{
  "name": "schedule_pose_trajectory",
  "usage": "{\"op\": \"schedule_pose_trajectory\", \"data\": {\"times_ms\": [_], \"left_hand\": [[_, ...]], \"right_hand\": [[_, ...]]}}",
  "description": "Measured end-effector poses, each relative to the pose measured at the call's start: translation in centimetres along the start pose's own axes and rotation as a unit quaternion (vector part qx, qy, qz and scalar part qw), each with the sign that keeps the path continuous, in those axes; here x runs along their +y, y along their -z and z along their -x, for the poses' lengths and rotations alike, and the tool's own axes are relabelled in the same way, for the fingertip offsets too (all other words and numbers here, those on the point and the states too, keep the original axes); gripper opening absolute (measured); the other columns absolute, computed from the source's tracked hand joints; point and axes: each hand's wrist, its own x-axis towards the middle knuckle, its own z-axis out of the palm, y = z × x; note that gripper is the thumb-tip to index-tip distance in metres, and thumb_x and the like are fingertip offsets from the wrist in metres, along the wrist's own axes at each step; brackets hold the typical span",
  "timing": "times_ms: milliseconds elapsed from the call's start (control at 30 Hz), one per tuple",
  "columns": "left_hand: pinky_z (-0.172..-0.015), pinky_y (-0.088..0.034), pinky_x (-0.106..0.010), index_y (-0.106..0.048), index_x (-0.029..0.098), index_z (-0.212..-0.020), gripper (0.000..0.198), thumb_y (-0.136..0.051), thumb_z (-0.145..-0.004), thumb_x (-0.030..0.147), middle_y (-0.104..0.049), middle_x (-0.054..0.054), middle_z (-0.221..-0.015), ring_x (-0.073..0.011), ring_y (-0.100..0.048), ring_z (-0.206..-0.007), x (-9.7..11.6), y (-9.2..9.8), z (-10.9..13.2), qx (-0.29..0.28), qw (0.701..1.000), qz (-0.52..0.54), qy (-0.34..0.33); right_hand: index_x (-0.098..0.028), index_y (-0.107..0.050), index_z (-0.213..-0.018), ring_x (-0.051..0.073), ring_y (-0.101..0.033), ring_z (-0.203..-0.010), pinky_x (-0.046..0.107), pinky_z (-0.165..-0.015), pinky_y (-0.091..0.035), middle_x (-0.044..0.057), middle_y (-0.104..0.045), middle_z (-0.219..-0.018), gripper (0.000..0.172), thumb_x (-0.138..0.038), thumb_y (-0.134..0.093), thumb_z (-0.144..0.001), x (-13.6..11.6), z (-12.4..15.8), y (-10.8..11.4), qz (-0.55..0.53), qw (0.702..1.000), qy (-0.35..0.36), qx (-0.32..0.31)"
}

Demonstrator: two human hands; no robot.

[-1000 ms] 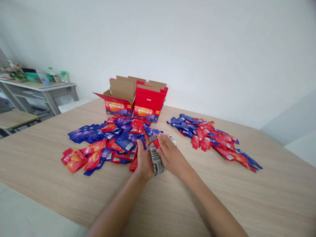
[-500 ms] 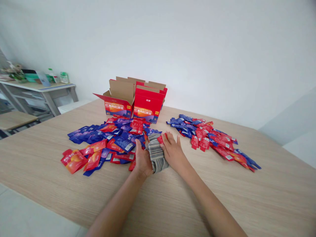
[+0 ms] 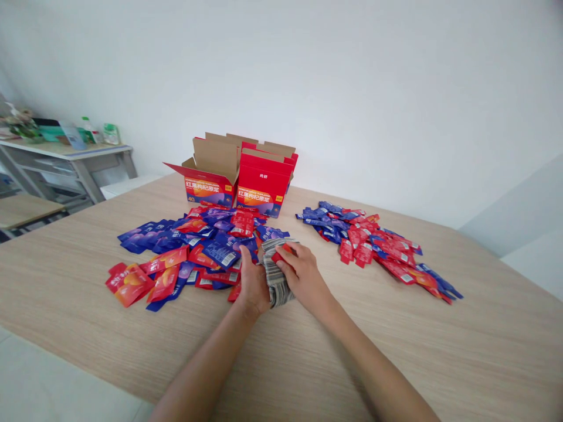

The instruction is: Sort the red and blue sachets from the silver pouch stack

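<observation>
Over the front middle of the table, my left hand (image 3: 254, 288) holds a grey-striped bundle (image 3: 277, 280), thumb raised beside it and the other fingers mostly hidden. Whether the bundle is cloth or a stack of thin layers, I cannot tell. On its right side my right hand (image 3: 303, 272) is closed, fingers bent, around a small red piece (image 3: 281, 254) lying against the bundle. Most of that piece is covered by the fingers. Just left of my hands spreads a pile of red and blue sachets (image 3: 222, 251), some with barcodes showing.
Open red cartons (image 3: 263, 181) stand behind the pile, near the wall (image 3: 373, 105). A second heap of red and blue sachets (image 3: 360, 231) lies to the right on the wooden table (image 3: 396, 340). At far left, a desk (image 3: 70, 153) carries bottles and a plant.
My right hand's fingers, laid flat against the bundle's side before, are now bent and closed around the red piece, which has shifted slightly left. My left hand stays at the bundle.
</observation>
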Motion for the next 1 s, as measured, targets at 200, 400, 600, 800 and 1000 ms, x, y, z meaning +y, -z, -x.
{"op": "schedule_pose_trajectory", "data": {"times_ms": [200,400,600,800,1000], "left_hand": [[-0.103,-0.044,-0.05,-0.057,0.012,-0.135,0.088,-0.023,-0.088,0.079,-0.069,-0.018,-0.122,-0.0342,-0.065,-0.112,-1.7,-0.6,0.1,0.019,1.0,-0.017,0.009],[-0.103,-0.043,-0.053,-0.057,0.012,-0.135,0.094,-0.02,-0.085,0.083,-0.069,-0.018,-0.121,-0.036,-0.064,-0.114,-2.0,0.1,-0.2,0.006,0.999,-0.027,0.019],[-0.102,-0.045,-0.052,-0.057,0.009,-0.135,0.104,-0.019,-0.08,0.088,-0.069,-0.019,-0.12,-0.0361,-0.064,-0.113,0.7,0.5,-0.2,0.01,0.999,-0.023,-0.037],[-0.106,-0.042,-0.051,-0.056,0.013,-0.137,0.097,-0.024,-0.082,0.086,-0.068,-0.018,-0.125,-0.0358,-0.062,-0.118,-1.3,0.4,-0.2,-0.001,0.999,-0.035,0.015],[-0.111,-0.035,-0.052,-0.051,0.019,-0.144,0.09,-0.019,-0.087,0.081,-0.064,-0.014,-0.134,-0.0338,-0.056,-0.127,-3.6,1.0,-0.8,0.012,0.999,-0.034,0.032]], "right_hand": [[-0.026,-0.076,-0.108,0.027,-0.056,-0.104,0.048,-0.096,-0.048,0.01,-0.058,-0.107,0.023,-0.036,-0.065,-0.09,0.3,-0.5,0.9,-0.045,0.993,-0.069,0.088],[-0.024,-0.075,-0.106,0.027,-0.053,-0.1,0.044,-0.092,-0.049,0.009,-0.052,-0.101,0.023,-0.036,-0.067,-0.088,0.7,-0.6,1.3,-0.034,0.992,-0.099,0.076],[-0.024,-0.074,-0.1,0.024,-0.053,-0.091,0.039,-0.085,-0.048,0.006,-0.05,-0.093,0.016,-0.034,-0.066,-0.09,-0.4,-0.3,1.1,-0.015,0.999,-0.047,0.023],[-0.022,-0.072,-0.107,0.025,-0.05,-0.095,0.042,-0.087,-0.046,0.008,-0.049,-0.099,0.024,-0.039,-0.059,-0.094,0.2,-0.5,0.8,0.037,0.99,-0.056,0.127],[-0.021,-0.067,-0.116,0.028,-0.049,-0.101,0.047,-0.091,-0.043,0.012,-0.051,-0.11,0.033,-0.043,-0.053,-0.096,2.1,-0.7,0.7,0.098,0.977,-0.074,0.174]]}}
